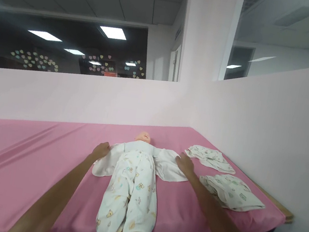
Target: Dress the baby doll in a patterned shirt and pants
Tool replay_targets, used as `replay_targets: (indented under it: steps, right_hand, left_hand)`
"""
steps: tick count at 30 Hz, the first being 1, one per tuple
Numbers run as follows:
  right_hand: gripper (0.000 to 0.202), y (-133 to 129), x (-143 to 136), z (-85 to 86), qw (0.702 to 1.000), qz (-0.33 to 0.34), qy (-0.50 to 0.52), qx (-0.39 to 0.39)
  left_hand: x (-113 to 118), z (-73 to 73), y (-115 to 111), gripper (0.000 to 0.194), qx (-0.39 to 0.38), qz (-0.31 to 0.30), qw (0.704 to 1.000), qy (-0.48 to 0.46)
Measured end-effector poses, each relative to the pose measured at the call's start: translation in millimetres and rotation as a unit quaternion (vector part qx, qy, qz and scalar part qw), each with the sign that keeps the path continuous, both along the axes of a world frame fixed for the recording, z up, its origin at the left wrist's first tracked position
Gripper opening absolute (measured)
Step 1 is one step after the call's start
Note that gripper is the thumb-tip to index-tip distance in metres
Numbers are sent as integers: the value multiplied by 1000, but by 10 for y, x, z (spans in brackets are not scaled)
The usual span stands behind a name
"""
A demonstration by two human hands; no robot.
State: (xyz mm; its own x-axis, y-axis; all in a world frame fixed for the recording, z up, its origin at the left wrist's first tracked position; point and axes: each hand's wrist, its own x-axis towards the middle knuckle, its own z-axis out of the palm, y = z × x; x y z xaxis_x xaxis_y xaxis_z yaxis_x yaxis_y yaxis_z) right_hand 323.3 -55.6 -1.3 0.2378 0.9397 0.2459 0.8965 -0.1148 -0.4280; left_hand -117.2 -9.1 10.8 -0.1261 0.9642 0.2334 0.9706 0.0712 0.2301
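Observation:
A baby doll point(143, 136) lies on its back, head away from me, with one bare foot showing at the near end. White trousers point(133, 178) printed with small bears cover its legs. Around its upper body a white baby top point(169, 164) is spread out flat to both sides. My left hand point(101, 150) is closed on the top's left edge, and my right hand point(184, 164) grips the edge on the opposite side. The fingertips of both hands are partly hidden.
A pink sheet point(34, 160) covers the table, with creases at the left. Two folded printed baby garments, one farther back point(210, 158) and one nearer point(233, 192), lie at the right. White walls point(271, 129) with windows border the back and right sides.

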Motion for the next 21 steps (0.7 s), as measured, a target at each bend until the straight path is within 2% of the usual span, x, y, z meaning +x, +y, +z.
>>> replay_targets:
  steps: [3,6,9,12,16,21]
  right_hand:
    - [26,-3,-314,78,998,6,-36,47]
    - [25,-8,-730,248,993,52,-66,87]
    - [28,7,-1228,439,977,158,-97,102]
    - [35,81,-1748,598,953,263,-144,48]
    - [41,263,-2313,706,920,323,-221,-19]
    - [41,510,-2702,671,891,320,-312,-77]
  left_hand:
    - [98,-166,-11,29,43,37,998,-26]
    - [333,-213,-54,34,126,24,991,-45]
    - [639,-209,-135,36,183,25,982,-30]
    - [845,-185,-202,35,158,67,985,-8]
    - [809,-140,-257,27,96,75,992,-24]
    - [641,-75,-295,25,71,50,995,-44]
